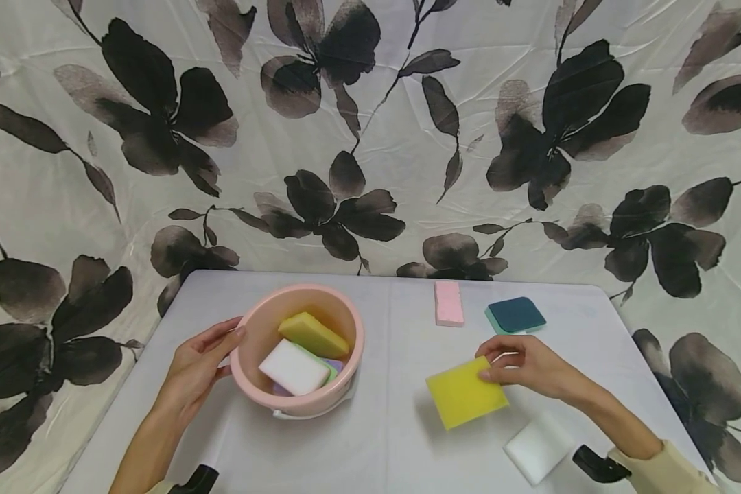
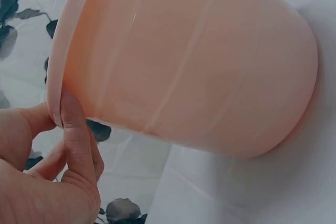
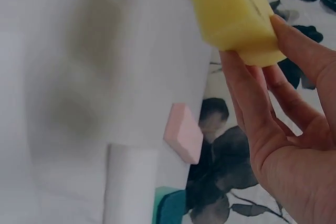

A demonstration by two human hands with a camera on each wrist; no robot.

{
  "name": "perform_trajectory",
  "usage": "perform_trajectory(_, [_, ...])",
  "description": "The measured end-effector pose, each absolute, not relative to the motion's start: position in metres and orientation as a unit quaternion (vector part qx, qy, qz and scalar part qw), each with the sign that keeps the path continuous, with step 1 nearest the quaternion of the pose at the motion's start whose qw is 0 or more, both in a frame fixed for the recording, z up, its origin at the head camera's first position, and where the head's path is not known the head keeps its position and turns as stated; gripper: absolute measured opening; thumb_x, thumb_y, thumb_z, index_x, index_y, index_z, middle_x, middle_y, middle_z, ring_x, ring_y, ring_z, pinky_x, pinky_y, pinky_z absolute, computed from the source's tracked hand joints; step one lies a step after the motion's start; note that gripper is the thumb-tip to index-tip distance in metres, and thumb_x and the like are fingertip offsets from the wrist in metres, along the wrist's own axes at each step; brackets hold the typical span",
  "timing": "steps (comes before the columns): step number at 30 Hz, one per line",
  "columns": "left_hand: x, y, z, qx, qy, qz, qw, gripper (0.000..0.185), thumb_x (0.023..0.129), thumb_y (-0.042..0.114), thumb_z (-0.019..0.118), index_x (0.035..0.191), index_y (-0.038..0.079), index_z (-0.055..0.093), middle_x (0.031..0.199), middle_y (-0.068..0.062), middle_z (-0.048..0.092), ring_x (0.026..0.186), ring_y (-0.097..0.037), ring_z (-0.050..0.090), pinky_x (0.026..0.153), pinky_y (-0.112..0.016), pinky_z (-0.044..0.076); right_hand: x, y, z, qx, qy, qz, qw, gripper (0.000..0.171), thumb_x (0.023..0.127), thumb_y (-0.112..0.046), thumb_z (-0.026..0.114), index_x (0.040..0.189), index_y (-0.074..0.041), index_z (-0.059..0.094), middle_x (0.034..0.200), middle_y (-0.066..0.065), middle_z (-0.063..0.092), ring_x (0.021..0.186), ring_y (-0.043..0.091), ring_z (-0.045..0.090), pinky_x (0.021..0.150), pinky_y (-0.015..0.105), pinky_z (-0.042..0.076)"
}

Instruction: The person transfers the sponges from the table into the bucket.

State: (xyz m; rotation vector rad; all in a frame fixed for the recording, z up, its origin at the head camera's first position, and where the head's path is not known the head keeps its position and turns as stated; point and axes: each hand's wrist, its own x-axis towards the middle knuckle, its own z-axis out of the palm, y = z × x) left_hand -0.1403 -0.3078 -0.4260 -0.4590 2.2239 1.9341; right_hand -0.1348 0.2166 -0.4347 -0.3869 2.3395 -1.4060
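A pink bucket [image 1: 239, 374] stands on the left half of the table, its white handle hanging at the front. Inside it lie a yellow sponge [image 1: 313, 335], a white sponge [image 1: 301, 368] and, partly hidden under them, green and purple pieces. My left hand [image 1: 193, 367] pinches the bucket's rim between thumb and fingers, as the left wrist view also shows. To the right, my right hand [image 1: 531, 363] holds another yellow sponge [image 1: 463, 396] by one edge, raised above the table. In the right wrist view the thumb and fingers [image 3: 247, 93] grip that sponge's end.
A pink sponge [image 1: 449, 303] lies near the table's back edge. Beside it is a dark teal sponge [image 1: 516, 314] with a green layer. A white sponge [image 1: 537, 447] rests below my right forearm. Floral cloth [image 1: 407, 137] hangs behind the white table [image 1: 370, 453].
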Motion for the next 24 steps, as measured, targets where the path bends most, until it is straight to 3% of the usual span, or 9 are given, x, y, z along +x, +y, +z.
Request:
perform_trajectory(13, [-0.14, -0.307, -0.428, -0.147, 0.747, 0.643, 0.074, 0.078, 0.093, 0.051, 0.072, 0.154, 0.01, 0.046, 0.121, 0.016, 0.064, 0.102, 0.004, 0.064, 0.083, -0.021, 0.058, -0.147, 0.2, -0.404, -0.149, 0.82, -0.518, 0.189, 0.038, 0.091, -0.018, 0.08, 0.119, 0.002, 0.066, 0.105, 0.017, 0.062, 0.095, 0.027, 0.068, 0.083, 0.03, 0.06])
perform_trajectory(24, [-0.139, -0.308, -0.428, -0.139, 0.752, 0.641, 0.07, 0.077, 0.094, 0.05, 0.071, 0.154, 0.009, 0.046, 0.128, 0.01, 0.062, 0.103, 0.004, 0.064, 0.084, -0.021, 0.058, -0.162, 0.175, -0.38, -0.164, 0.826, -0.51, 0.175, 0.035, 0.091, -0.021, 0.081, 0.118, -0.004, 0.068, 0.105, 0.014, 0.067, 0.094, 0.025, 0.071, 0.084, 0.029, 0.059])
